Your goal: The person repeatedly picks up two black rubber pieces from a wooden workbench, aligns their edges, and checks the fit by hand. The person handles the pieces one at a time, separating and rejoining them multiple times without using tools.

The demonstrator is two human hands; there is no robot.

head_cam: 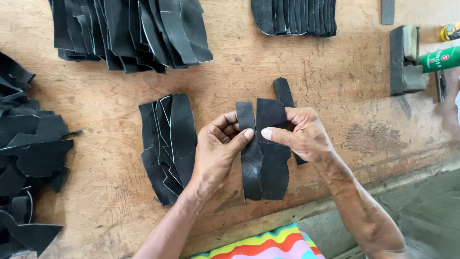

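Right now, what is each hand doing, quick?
Left hand: closed, pinching the narrow black leather piece.
Right hand: closed, gripping the wider black leather piece.

A green cylindrical container point(440, 59) with a small round label is seen at the far right edge; beside it, a yellow one point(450, 31).

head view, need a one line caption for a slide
Left hand and right hand pinch two black leather pieces together above a wooden workbench.
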